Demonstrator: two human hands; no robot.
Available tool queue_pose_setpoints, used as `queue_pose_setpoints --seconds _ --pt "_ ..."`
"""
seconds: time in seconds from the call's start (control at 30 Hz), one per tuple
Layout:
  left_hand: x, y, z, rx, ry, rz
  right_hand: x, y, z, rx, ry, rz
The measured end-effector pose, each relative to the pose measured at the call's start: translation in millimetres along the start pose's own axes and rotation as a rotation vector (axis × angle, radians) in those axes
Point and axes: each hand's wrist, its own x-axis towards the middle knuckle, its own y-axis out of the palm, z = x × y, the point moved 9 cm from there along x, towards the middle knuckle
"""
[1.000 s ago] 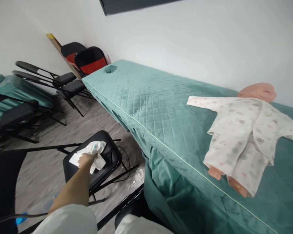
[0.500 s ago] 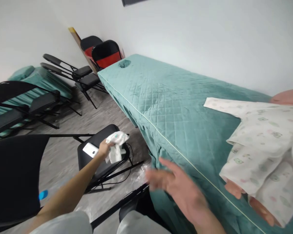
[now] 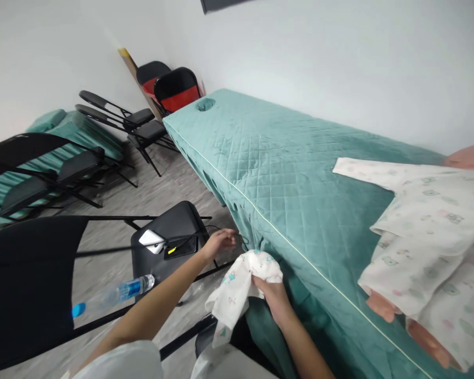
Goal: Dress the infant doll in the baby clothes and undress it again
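My right hand grips a small white printed cloth, rounded at the top with strips hanging down, beside the green bed cover. My left hand is over the gap between the black folding chair and the bed. Its fingers are curled, and a thin black cord shows at their tips. On the chair seat lie a white phone and a flat black item with a yellow mark. White printed baby clothes cover a doll-like figure on the bed; its head is out of view.
The quilted green bed with a face hole runs along the white wall. A water bottle with a blue label is beside the chair. More folding chairs and another green-covered bed stand at the left.
The white printed cloth has passed from my left hand to my right and moved off the chair toward me. My left hand has moved right. The flat black item on the seat is now uncovered.
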Motion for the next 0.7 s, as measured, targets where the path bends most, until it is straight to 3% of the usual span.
queue_pose_setpoints --seconds 0.13,0.27,0.33,0.47,0.57,0.7 --pt "32.0 -64.6 13.5 0.156 0.047 -0.499 -4.4 -7.9 -0.3 0.120 0.049 -0.014" --pt "16.7 -129.0 34.0 0.388 0.002 -0.718 -9.3 -14.5 -5.1 0.058 0.027 -0.021" --pt "3.8 -159.3 44.7 0.519 -0.005 -0.719 -10.0 -17.6 -6.9 0.053 0.022 -0.022" --pt "-9.2 -210.5 71.9 0.748 -0.019 -0.582 -10.7 -17.2 -4.6 0.037 0.010 -0.005" --pt "-1.5 -227.7 95.8 1.067 -0.051 -0.345 -13.1 -15.0 -3.9 0.048 0.009 -0.009" --pt "11.4 -243.3 110.1 1.194 -0.045 -0.212 -16.0 -11.5 -9.2 0.091 0.007 -0.016"
